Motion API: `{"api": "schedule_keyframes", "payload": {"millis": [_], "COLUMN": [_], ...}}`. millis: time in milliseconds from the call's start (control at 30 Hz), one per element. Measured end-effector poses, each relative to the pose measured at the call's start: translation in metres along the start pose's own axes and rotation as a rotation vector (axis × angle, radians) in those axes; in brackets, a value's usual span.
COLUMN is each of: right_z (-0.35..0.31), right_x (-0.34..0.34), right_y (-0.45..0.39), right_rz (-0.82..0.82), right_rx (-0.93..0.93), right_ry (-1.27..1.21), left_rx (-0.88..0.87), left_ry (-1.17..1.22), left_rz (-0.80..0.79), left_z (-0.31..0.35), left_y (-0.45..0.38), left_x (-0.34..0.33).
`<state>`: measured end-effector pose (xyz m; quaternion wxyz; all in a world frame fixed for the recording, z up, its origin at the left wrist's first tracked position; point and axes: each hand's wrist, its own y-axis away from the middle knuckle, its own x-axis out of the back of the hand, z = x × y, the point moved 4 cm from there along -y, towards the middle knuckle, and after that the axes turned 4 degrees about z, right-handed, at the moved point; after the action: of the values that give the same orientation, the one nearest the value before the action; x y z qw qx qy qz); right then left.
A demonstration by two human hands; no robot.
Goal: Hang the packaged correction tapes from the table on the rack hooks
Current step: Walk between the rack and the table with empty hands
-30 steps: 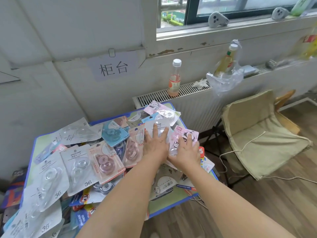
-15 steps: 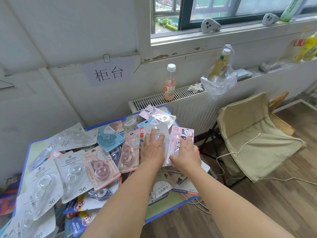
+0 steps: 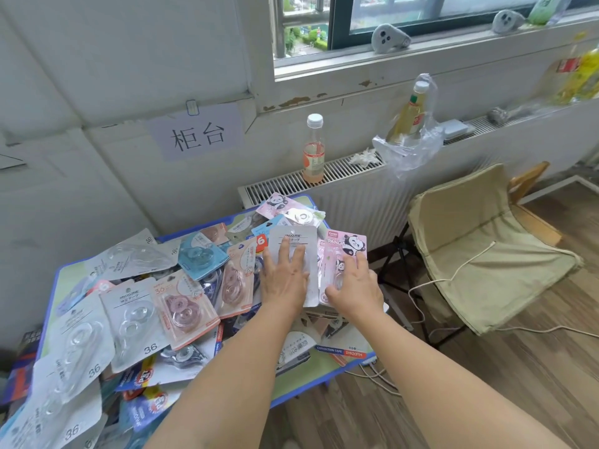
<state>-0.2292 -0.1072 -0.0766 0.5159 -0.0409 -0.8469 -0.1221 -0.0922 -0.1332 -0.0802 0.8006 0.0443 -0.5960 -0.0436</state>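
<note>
Pickup step: left hand is pressing flat, fingers straight, on white pack; right hand is pinching pink pack at worktop's 2 o'clock. Next, probably lifting both; no rack in view.

White pack beside pink panda-print pack on blue-edged green table.

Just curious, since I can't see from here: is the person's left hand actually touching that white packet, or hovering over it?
Touching. In the head view the left hand lies flat on the white packet, its straight fingers spread across the card with no gap visible.
</note>
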Motion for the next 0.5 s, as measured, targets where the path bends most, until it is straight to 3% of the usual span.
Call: {"api": "schedule_keyframes", "payload": {"millis": [233, 500], "right_z": [0.007, 0.031], "right_x": [0.016, 0.046], "right_y": [0.002, 0.019], "right_rz": [0.032, 0.113], "right_rx": [0.030, -0.034], "right_ry": [-0.025, 0.007], "left_rx": [0.055, -0.041], "left_ry": [0.001, -0.017], "left_rz": [0.013, 0.004], "left_z": [0.013, 0.040], "left_y": [0.019, 0.026], "left_x": [0.007, 0.018]}}
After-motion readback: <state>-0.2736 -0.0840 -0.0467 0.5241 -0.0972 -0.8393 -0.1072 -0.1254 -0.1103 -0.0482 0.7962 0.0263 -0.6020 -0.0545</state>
